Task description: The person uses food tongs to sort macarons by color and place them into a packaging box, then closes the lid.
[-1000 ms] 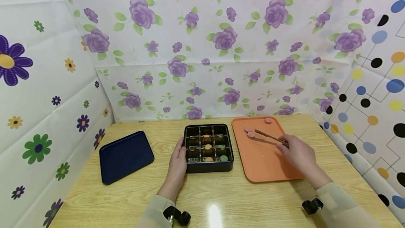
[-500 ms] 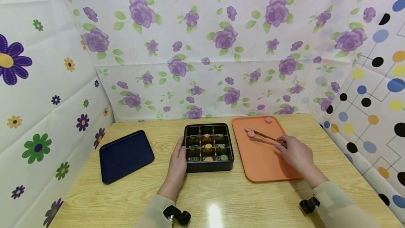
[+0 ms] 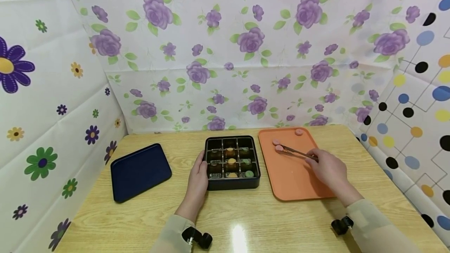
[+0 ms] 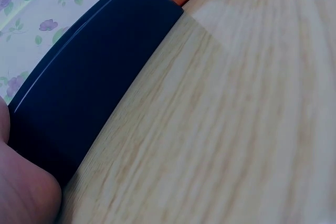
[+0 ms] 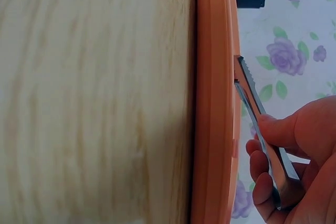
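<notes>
My right hand [image 3: 328,167] holds metal tongs [image 3: 297,152], pinched between thumb and fingers over the orange tray [image 3: 295,182]. The tong tips are close together at a small pink round piece [image 3: 279,148]; whether they grip it cannot be told. Another pink piece [image 3: 275,142] lies just behind, and a third [image 3: 299,132] near the tray's far edge. My left hand [image 3: 197,182] rests along the left side of a black divided box [image 3: 233,184], fingers fairly straight against its wall. Inside the box, orange pieces [image 3: 231,161] form the middle column and green pieces [image 3: 249,173] the right one.
A dark blue tray [image 3: 140,173] lies at the left of the wooden table [image 3: 225,218]. Patterned cloth walls [image 3: 228,69] stand behind and at both sides. The box sits beside the orange tray with a narrow gap between them.
The tongs' arms have drawn together around the near pink piece, and my right hand has moved slightly left. My left hand and the box stay in place.
</notes>
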The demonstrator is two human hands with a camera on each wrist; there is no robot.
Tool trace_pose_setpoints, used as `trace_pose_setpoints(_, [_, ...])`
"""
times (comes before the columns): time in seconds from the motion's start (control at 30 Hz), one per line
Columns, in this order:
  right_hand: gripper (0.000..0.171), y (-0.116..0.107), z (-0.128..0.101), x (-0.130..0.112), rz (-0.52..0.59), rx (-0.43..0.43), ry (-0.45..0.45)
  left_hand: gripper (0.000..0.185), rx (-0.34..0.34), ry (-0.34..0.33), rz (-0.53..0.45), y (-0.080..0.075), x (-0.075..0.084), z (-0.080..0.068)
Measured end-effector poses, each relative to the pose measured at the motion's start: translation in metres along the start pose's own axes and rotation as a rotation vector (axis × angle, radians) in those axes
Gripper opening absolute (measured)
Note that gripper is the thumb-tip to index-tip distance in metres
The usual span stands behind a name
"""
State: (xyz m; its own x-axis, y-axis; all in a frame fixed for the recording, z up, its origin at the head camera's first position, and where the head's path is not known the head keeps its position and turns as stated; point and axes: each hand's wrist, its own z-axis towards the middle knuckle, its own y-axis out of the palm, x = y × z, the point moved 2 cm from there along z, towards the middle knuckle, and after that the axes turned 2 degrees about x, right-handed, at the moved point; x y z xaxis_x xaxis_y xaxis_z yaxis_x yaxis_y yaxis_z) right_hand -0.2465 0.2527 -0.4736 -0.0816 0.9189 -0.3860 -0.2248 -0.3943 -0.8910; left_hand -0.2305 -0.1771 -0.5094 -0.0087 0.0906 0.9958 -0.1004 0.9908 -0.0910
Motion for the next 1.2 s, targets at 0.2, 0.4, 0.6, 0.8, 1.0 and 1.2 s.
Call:
trace_pose_setpoints(0.2, [0.023, -0.001, -0.001, -0.001, -0.002, 0.014, -0.006, 0.056, 0.005, 0.002, 0.003, 0.000, 0.002, -0.001])
trace_pose_setpoints(0.4, [0.024, -0.003, -0.001, -0.003, 0.006, 0.032, -0.015, 0.056, 0.002, 0.008, -0.002, 0.000, 0.002, 0.001])
trace_pose_setpoints(0.6, [0.022, -0.009, -0.001, -0.012, 0.014, 0.053, -0.044, 0.056, 0.004, 0.017, -0.004, 0.001, 0.004, 0.001])
trace_pose_setpoints(0.8, [0.019, -0.016, -0.002, -0.024, 0.033, 0.071, -0.073, 0.056, 0.002, 0.015, -0.004, 0.001, 0.004, 0.001])
trace_pose_setpoints(1.0, [0.018, -0.016, -0.001, -0.028, 0.033, 0.066, -0.063, 0.057, 0.002, 0.012, -0.005, 0.002, 0.004, 0.001])
trace_pose_setpoints(1.2, [0.018, -0.017, -0.002, -0.027, 0.035, 0.064, -0.065, 0.057, 0.000, 0.004, -0.010, 0.002, 0.001, 0.001])
